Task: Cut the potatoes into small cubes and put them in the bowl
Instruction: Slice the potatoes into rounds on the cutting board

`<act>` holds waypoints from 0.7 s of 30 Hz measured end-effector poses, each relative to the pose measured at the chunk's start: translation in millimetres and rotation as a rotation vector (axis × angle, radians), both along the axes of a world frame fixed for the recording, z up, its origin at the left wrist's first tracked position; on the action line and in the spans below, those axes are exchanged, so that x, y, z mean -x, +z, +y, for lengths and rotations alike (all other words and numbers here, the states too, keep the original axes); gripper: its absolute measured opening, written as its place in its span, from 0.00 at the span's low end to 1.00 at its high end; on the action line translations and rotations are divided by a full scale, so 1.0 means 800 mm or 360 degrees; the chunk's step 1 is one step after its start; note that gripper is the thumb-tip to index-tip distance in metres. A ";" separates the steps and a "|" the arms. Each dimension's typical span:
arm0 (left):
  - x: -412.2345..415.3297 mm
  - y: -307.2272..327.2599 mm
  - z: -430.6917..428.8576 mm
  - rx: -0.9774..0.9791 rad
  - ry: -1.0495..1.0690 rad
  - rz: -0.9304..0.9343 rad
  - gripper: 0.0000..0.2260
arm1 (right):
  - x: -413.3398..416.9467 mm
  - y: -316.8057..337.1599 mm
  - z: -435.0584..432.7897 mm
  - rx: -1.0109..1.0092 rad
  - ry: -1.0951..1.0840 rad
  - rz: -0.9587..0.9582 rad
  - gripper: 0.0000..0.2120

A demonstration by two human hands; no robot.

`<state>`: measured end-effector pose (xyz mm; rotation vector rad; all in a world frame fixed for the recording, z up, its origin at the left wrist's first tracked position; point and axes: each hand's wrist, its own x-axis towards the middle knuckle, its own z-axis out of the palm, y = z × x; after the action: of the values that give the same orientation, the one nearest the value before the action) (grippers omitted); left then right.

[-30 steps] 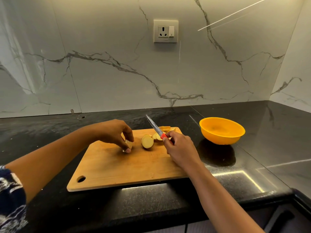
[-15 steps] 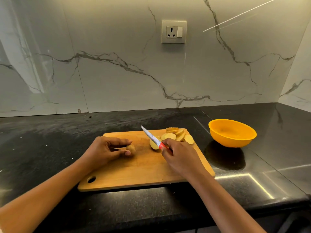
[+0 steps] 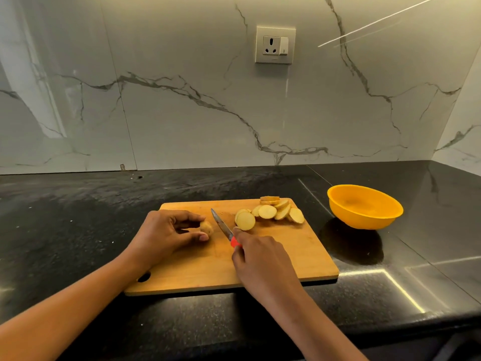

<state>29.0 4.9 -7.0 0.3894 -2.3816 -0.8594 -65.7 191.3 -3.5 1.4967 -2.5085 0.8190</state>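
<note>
with a potato end (image 3: 207,226) pinched by the left hand (image 3: 166,231) and the knife (image 3: 223,226) gripped in the right hand (image 3: 261,263) just beside it, the cut was best guided clear of the thumb (image 3: 201,237); slices (image 3: 270,212) were piled beyond the right hand, the bowl (image 3: 364,208) farther right.

On a wooden cutting board (image 3: 273,259) the left hand (image 3: 164,234) pinches a small potato end (image 3: 207,227); the right hand (image 3: 260,259) grips a red-handled knife (image 3: 221,226), blade between that end and a spread of potato slices (image 3: 270,212); an orange bowl (image 3: 364,207) sits apart on the black counter (image 3: 65,230).
</note>
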 end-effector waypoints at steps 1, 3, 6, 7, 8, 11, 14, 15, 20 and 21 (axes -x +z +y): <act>0.000 0.000 0.000 0.0021 0.0015 -0.0001 0.18 | -0.002 0.001 -0.001 0.0010 0.0008 0.0006 0.20; -0.001 -0.001 -0.001 0.0062 0.0052 -0.0002 0.20 | -0.006 0.001 -0.003 0.0042 0.0022 0.0015 0.21; -0.001 -0.002 -0.002 0.0125 0.0077 0.0002 0.23 | -0.011 0.003 -0.004 0.0086 0.0028 0.0038 0.21; -0.002 -0.002 -0.001 0.0156 0.0080 0.0004 0.24 | -0.012 0.003 -0.005 0.0093 0.0026 0.0050 0.21; -0.002 -0.002 0.000 0.0177 0.0081 0.0007 0.25 | -0.013 0.002 -0.006 0.0098 0.0023 0.0060 0.21; -0.002 0.001 0.002 0.0198 0.0082 0.0015 0.26 | -0.017 -0.002 -0.008 0.0097 0.0000 0.0073 0.21; -0.002 0.002 0.003 0.0195 0.0074 0.0018 0.26 | -0.020 -0.004 -0.008 0.0103 -0.0002 0.0074 0.21; -0.001 0.002 0.003 0.0194 0.0075 0.0018 0.27 | -0.021 -0.004 -0.009 0.0108 0.0002 0.0079 0.22; 0.000 0.003 0.005 0.0190 0.0070 0.0020 0.27 | -0.024 -0.003 -0.012 0.0100 0.0012 0.0069 0.22; 0.000 0.002 0.004 0.0188 0.0071 0.0024 0.26 | -0.024 -0.002 -0.012 0.0095 0.0016 0.0068 0.22</act>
<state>29.0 8.4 -5.1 0.3859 -2.3866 -0.6956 -46.7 181.8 -5.3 1.4930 -2.4260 0.8466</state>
